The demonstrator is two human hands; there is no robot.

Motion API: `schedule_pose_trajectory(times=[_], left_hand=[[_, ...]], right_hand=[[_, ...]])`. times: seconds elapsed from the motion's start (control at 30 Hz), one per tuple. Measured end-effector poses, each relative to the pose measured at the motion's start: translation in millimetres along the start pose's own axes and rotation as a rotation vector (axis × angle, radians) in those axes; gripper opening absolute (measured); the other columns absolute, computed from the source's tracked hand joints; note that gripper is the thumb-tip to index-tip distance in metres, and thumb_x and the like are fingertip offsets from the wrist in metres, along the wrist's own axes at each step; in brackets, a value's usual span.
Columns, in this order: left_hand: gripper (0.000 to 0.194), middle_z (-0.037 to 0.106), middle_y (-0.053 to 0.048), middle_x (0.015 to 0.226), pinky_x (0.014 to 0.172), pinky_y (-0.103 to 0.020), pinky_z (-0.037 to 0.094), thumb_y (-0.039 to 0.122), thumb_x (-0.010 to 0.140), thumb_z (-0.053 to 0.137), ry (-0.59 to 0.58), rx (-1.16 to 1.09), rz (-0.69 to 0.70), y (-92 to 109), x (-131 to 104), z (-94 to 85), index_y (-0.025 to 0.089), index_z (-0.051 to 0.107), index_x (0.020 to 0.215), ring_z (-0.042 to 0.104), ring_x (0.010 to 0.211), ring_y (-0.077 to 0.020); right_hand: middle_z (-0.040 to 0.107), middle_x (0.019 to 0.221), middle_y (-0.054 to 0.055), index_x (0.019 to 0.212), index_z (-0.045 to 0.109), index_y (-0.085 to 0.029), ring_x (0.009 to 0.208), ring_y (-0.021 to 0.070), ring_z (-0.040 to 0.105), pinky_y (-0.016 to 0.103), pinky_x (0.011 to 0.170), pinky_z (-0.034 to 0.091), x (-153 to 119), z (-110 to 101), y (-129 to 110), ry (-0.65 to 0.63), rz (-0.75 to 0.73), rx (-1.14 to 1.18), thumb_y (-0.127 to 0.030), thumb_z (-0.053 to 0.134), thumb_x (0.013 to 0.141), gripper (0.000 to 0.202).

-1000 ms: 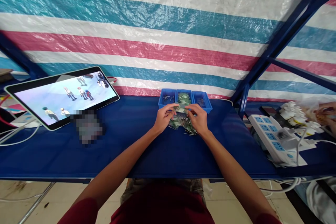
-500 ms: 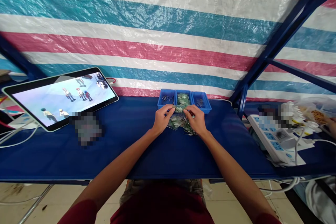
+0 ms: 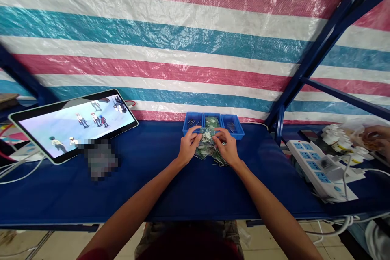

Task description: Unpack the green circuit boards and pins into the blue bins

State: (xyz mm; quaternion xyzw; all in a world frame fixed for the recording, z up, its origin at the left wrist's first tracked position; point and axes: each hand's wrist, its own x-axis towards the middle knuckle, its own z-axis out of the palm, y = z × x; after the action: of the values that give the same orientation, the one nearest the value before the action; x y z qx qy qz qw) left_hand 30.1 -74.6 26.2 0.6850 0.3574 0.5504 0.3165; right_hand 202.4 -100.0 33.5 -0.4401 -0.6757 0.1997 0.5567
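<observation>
Between my hands is a small clear plastic bag point(image 3: 207, 134) with pale green on it. My left hand point(image 3: 189, 146) pinches its left side with thumb and fingers. My right hand point(image 3: 226, 146) grips the opposite side in the same way. Just below, a pile of similar bags and thin metal pieces point(image 3: 218, 157) lies on the blue surface, partly covered by my fingers. Beyond my fingertips stand three joined blue bins: the left bin point(image 3: 193, 119) has small dark metal pieces, the middle bin point(image 3: 211, 122) greenish bags, the right bin point(image 3: 232, 125) thin dark pieces.
On the left, a tablet point(image 3: 79, 124) leans beside a blurred-out item point(image 3: 100, 159). A white power strip point(image 3: 317, 166) with cables sits at right, near several white bottles point(image 3: 343, 142). Another person's hand point(image 3: 378, 136) is at the far right edge. Striped sheeting point(image 3: 195, 61) hangs behind.
The camera has tilted up slightly, so everything sits lower in view. My fingers have lifted and arched a little around the bag. The other person's hand shows more at right.
</observation>
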Motion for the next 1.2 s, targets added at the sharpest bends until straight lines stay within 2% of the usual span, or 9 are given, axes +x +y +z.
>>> schedule_pose_trajectory(times=[0.1,0.17,0.23,0.37,0.53,0.7,0.8,0.93,1.2], left_hand=[[0.036,0.053,0.005,0.061,0.049,-0.018,0.041,0.035,0.090,0.054,-0.005,-0.026,0.022,2.8,0.1,-1.1,0.019,0.049,0.122,0.048,0.047,-0.0076],[0.028,0.057,0.002,0.069,0.049,-0.017,0.042,0.028,0.089,0.053,-0.024,-0.049,0.022,2.4,-0.1,-1.9,0.018,0.055,0.115,0.051,0.051,-0.0078],[0.023,0.056,0.001,0.068,0.048,-0.017,0.041,0.019,0.086,0.049,-0.061,-0.052,0.021,0.7,-0.3,-2.7,0.017,0.062,0.104,0.051,0.050,-0.0075],[0.031,0.060,-0.001,0.070,0.051,-0.018,0.045,0.009,0.078,0.047,-0.082,-0.002,0.063,-2.5,0.0,-2.8,0.016,0.067,0.101,0.056,0.057,-0.0096],[0.024,0.068,-0.008,0.100,0.060,-0.021,0.050,0.018,0.084,0.054,-0.063,0.064,0.133,-1.8,1.0,-1.3,0.017,0.068,0.103,0.063,0.082,-0.0161],[0.020,0.068,-0.007,0.092,0.066,-0.025,0.051,0.032,0.089,0.056,-0.013,0.146,0.191,0.4,2.6,-0.9,0.018,0.070,0.093,0.063,0.081,-0.0163],[0.024,0.065,-0.009,0.099,0.072,-0.028,0.051,0.037,0.089,0.056,0.060,0.220,0.229,0.6,3.5,-1.2,0.017,0.070,0.088,0.062,0.088,-0.0179],[0.025,0.069,-0.008,0.095,0.081,-0.031,0.051,0.036,0.092,0.052,0.051,0.245,0.236,-1.5,2.4,-1.1,0.017,0.069,0.091,0.064,0.089,-0.0187],[0.021,0.072,-0.007,0.089,0.080,-0.029,0.052,0.031,0.091,0.055,0.095,0.260,0.252,-1.2,-1.6,-0.4,0.017,0.070,0.090,0.067,0.083,-0.0184]], right_hand=[[0.064,0.078,0.003,0.101,0.064,-0.020,0.051,0.0118,0.055,0.026,0.054,0.048,1.2,-2.0,-0.9,-0.006,-0.032,-0.057,-0.033,0.052,0.089,0.021],[0.066,0.081,0.004,0.098,0.067,-0.020,0.054,0.0128,0.057,0.027,0.058,0.049,1.7,-4.2,-1.3,-0.005,-0.059,-0.094,-0.031,0.050,0.090,0.022],[0.065,0.073,0.003,0.098,0.070,-0.021,0.055,0.0137,0.058,0.028,0.062,0.049,1.7,-6.4,-1.2,-0.009,-0.075,-0.117,-0.028,0.047,0.091,0.025],[0.066,0.071,0.002,0.101,0.070,-0.022,0.059,0.0146,0.062,0.028,0.064,0.051,1.3,-8.4,0.3,-0.012,-0.063,-0.103,-0.023,0.045,0.089,0.028],[0.070,0.082,0.003,0.097,0.070,-0.021,0.056,0.0136,0.063,0.027,0.060,0.051,1.0,-6.3,1.6,0.013,-0.034,-0.090,-0.024,0.052,0.086,0.021],[0.065,0.086,0.005,0.087,0.069,-0.021,0.064,0.0145,0.061,0.028,0.060,0.051,2.2,-5.0,-0.5,0.040,-0.060,-0.117,-0.030,0.054,0.087,0.017],[0.062,0.093,0.008,0.084,0.067,-0.020,0.069,0.0155,0.060,0.028,0.058,0.051,2.6,-3.9,-2.1,0.062,-0.080,-0.135,-0.037,0.055,0.088,0.020],[0.062,0.085,0.006,0.084,0.062,-0.020,0.058,0.0136,0.057,0.028,0.056,0.050,1.5,-2.4,-3.2,0.004,-0.071,-0.112,-0.038,0.051,0.091,0.022],[0.063,0.071,0.002,0.082,0.061,-0.019,0.051,0.0129,0.057,0.028,0.057,0.048,-0.3,-2.1,-5.2,-0.001,-0.066,-0.125,-0.039,0.051,0.090,0.024]])
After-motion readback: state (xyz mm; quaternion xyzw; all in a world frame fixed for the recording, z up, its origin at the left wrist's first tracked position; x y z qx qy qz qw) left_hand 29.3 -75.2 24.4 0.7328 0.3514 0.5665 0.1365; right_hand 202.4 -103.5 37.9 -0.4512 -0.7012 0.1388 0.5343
